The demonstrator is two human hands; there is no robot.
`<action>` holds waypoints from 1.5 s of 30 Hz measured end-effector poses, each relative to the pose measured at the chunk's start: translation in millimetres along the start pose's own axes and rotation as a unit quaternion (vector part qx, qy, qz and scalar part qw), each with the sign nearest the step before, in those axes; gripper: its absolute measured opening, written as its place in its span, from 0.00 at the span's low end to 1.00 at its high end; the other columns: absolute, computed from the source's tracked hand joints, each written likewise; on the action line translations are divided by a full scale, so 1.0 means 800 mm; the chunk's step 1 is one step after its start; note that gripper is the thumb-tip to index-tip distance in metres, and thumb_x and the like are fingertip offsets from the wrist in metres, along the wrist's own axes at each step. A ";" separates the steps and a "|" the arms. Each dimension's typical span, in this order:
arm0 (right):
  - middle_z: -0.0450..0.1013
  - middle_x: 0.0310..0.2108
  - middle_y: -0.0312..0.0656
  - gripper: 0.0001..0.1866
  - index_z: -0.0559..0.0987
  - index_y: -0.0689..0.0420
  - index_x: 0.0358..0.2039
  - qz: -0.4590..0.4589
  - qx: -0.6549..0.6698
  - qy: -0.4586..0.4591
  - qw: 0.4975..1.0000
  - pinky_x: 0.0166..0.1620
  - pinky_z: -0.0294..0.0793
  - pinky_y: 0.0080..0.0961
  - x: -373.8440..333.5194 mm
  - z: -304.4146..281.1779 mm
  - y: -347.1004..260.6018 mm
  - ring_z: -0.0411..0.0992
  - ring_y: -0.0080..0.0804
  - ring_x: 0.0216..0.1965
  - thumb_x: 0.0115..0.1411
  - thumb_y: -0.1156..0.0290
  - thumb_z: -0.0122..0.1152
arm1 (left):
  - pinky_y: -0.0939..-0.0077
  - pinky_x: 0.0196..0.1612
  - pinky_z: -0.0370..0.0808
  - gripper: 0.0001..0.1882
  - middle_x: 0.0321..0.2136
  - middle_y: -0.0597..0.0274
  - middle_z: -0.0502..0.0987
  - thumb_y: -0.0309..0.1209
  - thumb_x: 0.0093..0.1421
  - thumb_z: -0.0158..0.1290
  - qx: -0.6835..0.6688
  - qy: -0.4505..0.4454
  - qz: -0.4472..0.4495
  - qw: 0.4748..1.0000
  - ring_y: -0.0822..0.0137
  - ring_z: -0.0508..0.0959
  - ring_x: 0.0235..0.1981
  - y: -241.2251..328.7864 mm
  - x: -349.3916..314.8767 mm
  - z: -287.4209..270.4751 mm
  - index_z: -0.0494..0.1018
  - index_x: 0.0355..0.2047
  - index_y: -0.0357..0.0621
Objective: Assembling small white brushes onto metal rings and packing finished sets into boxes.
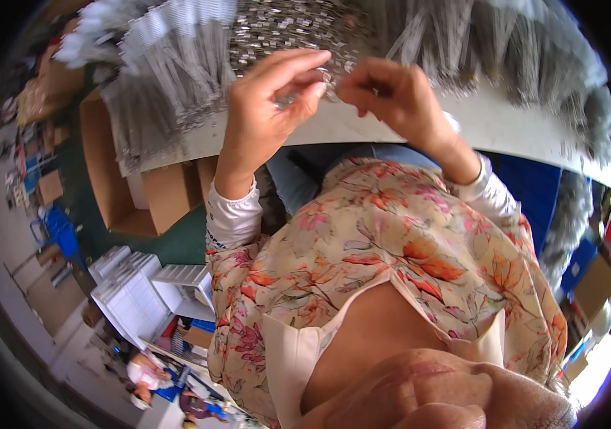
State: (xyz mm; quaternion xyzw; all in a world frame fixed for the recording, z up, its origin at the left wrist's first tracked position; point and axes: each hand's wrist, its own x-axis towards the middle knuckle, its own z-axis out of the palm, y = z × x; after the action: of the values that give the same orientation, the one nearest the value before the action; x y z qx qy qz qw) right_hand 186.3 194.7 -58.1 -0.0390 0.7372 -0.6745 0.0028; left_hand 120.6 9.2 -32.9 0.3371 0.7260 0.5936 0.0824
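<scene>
My left hand (270, 107) is raised above the white table edge, its thumb and forefinger closed round a small shiny metal ring-like piece (325, 74). My right hand (405, 104) hovers just beside it, its fingers curled in toward the thumb. Its fingertips are partly blurred, and I cannot make out what they hold. Behind both hands a heap of small silvery metal pieces (284, 28) lies on the table (363, 121).
Bundles of thin grey strands (177, 64) lie at the left of the heap, and more bundles (520, 57) hang over the right side. An open cardboard box (116, 179) stands below the table's left end. White plastic crates (130, 293) and co-workers (148, 372) are farther off.
</scene>
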 end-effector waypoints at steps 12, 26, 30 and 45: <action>0.67 0.27 0.34 0.07 0.75 0.52 0.27 -0.300 -0.368 -0.004 0.880 0.38 0.68 0.25 -0.014 0.044 0.087 0.68 0.31 0.34 0.43 0.71 0.59 | 0.74 0.31 0.72 0.13 0.24 0.58 0.79 0.39 0.51 0.58 0.443 0.147 -0.128 0.875 0.65 0.79 0.26 -0.127 0.044 -0.185 0.76 0.29 0.42; 0.75 0.28 0.44 0.13 0.76 0.53 0.30 0.072 -0.602 0.166 0.778 0.36 0.71 0.39 0.078 -0.144 -0.002 0.73 0.46 0.34 0.54 0.57 0.53 | 0.60 0.40 0.78 0.07 0.29 0.48 0.74 0.26 0.62 0.45 -0.063 0.342 0.021 0.937 0.55 0.79 0.30 -0.055 0.055 -0.182 0.63 0.37 0.33; 0.75 0.30 0.46 0.11 0.76 0.54 0.32 0.050 -0.589 0.145 0.793 0.36 0.71 0.38 0.089 -0.145 0.004 0.73 0.48 0.33 0.53 0.62 0.52 | 0.77 0.21 0.72 0.09 0.22 0.62 0.72 0.31 0.60 0.50 -0.046 0.477 -0.020 0.877 0.75 0.65 0.15 -0.074 0.009 -0.295 0.66 0.31 0.39; 0.64 0.19 0.29 0.11 0.77 0.58 0.33 -0.090 -0.199 0.491 0.843 0.25 0.60 0.16 -0.042 -0.342 0.009 0.59 0.15 0.22 0.61 0.65 0.50 | 0.78 0.11 0.53 0.11 0.23 0.61 0.77 0.33 0.57 0.52 0.262 0.271 -0.369 0.850 0.76 0.62 0.11 -0.228 -0.088 -0.360 0.75 0.33 0.37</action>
State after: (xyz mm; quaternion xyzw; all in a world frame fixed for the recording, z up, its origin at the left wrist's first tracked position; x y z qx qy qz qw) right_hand 203.7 469.9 -42.2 0.2319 0.7539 -0.4412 -0.4280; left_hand -46.8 -276.8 -139.2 -0.1208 0.9191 0.3751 0.0046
